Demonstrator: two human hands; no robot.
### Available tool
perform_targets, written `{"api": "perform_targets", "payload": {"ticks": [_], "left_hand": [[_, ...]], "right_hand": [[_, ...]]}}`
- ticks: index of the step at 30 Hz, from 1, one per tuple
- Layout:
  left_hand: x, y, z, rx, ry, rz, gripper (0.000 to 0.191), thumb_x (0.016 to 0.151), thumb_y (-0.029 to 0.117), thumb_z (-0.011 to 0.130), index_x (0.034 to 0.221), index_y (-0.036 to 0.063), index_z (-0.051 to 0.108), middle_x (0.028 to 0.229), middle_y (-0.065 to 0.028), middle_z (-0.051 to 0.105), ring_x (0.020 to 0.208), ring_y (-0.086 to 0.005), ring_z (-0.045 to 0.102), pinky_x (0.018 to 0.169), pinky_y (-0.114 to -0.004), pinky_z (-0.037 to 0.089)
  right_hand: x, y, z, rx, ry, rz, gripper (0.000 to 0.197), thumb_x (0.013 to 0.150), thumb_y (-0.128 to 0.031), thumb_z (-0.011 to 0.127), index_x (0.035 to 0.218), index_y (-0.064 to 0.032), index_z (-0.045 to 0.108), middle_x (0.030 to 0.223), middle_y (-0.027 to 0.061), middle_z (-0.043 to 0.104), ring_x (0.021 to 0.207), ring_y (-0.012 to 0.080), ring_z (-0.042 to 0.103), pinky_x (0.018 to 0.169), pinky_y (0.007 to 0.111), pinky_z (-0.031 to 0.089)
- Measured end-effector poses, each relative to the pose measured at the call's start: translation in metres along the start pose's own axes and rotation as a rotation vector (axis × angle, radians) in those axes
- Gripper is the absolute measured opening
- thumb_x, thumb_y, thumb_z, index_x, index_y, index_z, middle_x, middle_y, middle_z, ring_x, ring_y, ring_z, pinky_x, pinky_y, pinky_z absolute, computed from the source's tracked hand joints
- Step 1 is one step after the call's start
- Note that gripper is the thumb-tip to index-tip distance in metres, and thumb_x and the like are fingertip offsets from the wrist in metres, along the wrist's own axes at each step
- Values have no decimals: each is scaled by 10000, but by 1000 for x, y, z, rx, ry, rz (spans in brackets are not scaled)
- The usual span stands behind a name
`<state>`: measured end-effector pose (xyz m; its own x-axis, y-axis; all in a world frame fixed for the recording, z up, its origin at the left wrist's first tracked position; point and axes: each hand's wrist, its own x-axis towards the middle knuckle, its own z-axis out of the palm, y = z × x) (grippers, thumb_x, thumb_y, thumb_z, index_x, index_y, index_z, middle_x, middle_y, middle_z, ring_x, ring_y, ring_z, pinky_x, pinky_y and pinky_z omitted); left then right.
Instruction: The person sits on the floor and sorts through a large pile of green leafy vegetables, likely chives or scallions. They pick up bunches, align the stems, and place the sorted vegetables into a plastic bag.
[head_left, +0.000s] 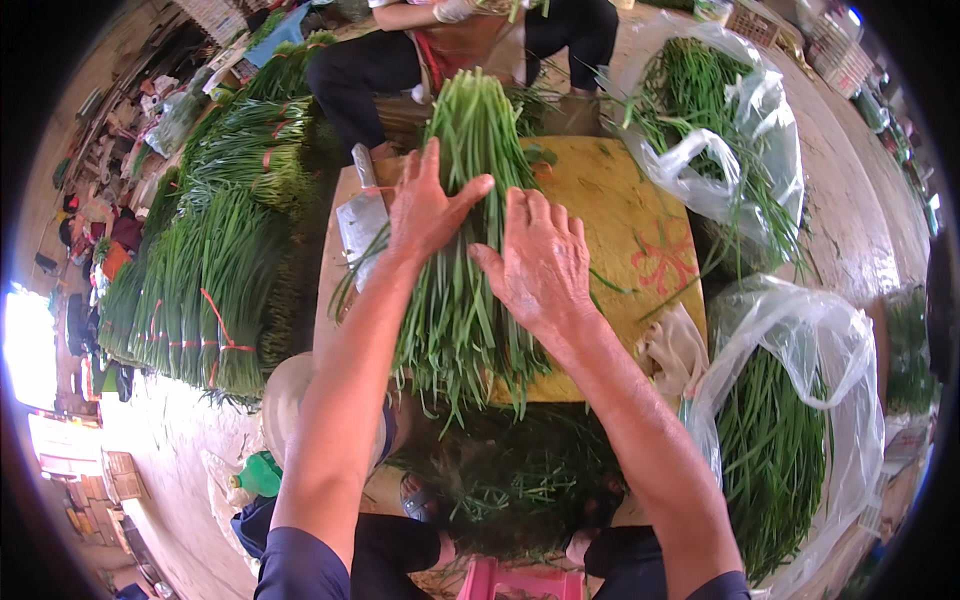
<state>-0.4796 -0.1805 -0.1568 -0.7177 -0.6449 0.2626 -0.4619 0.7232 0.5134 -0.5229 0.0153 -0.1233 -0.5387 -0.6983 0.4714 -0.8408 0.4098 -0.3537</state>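
A thick bundle of garlic chives (472, 127) lies lengthwise before me on a low table (615, 202), its pale cut ends pointing away and its leaf tips hanging over the near edge. My left hand (431, 199) is flat along the bundle's left side, fingers stretched forward and thumb spread over the leaves. Along the right side lies my right hand (544, 259), its fingers slightly bent and its thumb towards the leaves. Neither hand is closed around the bundle. Left of it rests a cleaver (362, 221), handle pointing away, with loose leaves over part of the blade.
Tied chive bundles (217, 270) are stacked at left. Plastic bags (757, 157) of chives (772, 450) stand at right. A cloth (675, 349) lies at the table's right corner. Opposite sits another person (472, 45) wearing gloves. A pink stool (521, 581) is below me.
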Motion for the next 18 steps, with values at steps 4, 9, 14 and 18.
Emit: {"api": "perform_targets", "payload": {"ticks": [4,9,14,18], "left_hand": [[-9,-24,-10,137,130,143,936,905,636,688,1514,-32,447,1568,-271,430,1442,-392,435,1182,-460,358],[-46,-3,-23,-66,92,124,975,906,664,667,1542,-26,403,1567,-254,433,1459,-384,405,1191,-445,337],[-145,110,-33,-237,7,198,809,951,528,695,1522,7,455,1520,-214,506,1387,-348,491,1165,-460,374],[-231,193,-16,-432,-236,331,689,939,364,746,1484,20,501,1471,-166,561,1325,-303,554,1112,-447,435]], "right_hand": [[-25,-19,-34,-9,-115,-138,585,813,-326,798,1233,16,578,1138,155,622,1059,325,612,909,447,473],[-134,-30,-134,153,-93,-358,613,809,-312,750,1278,56,606,1085,137,580,908,255,598,785,385,482],[-252,-14,-275,370,-261,-220,501,831,-238,746,1243,27,642,1088,114,637,967,232,658,808,349,534],[-331,50,-342,92,-215,286,430,912,-230,746,1271,-18,637,1184,179,699,1082,347,685,894,442,586]]}}
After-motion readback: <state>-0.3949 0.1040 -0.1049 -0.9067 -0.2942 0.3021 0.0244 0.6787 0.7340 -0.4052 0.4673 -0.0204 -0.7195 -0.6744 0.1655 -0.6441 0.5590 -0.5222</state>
